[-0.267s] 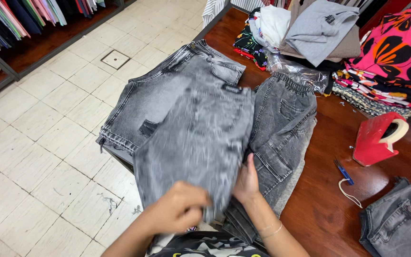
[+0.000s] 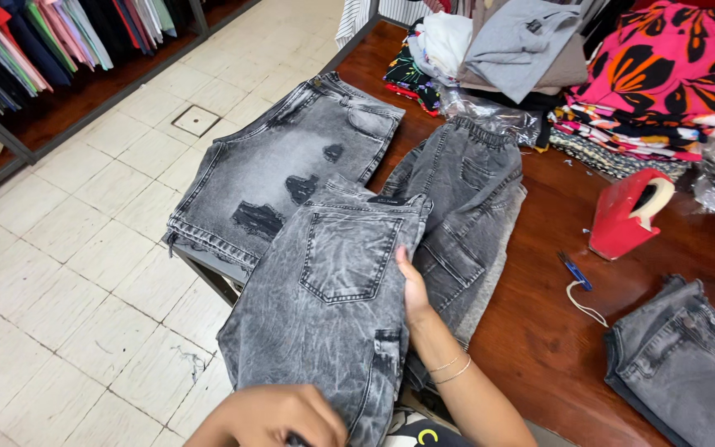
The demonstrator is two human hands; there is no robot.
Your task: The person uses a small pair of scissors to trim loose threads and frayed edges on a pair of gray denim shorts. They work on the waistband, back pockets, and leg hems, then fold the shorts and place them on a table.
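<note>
Grey jeans (image 2: 324, 306) gripped by right hand (image 2: 414, 290) and left hand (image 2: 271, 416) over brown table (image 2: 539, 331); tiled floor (image 2: 59, 290) seen, clothes rack (image 2: 35, 41) behind.

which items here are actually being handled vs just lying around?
In hand:
- acid-wash grey jeans, held by right hand and left hand

Lying about:
- ripped grey shorts
- grey jeans underneath
- red tape dispenser
- blue snips
- folded grey jeans
- floral fabric stack
</note>
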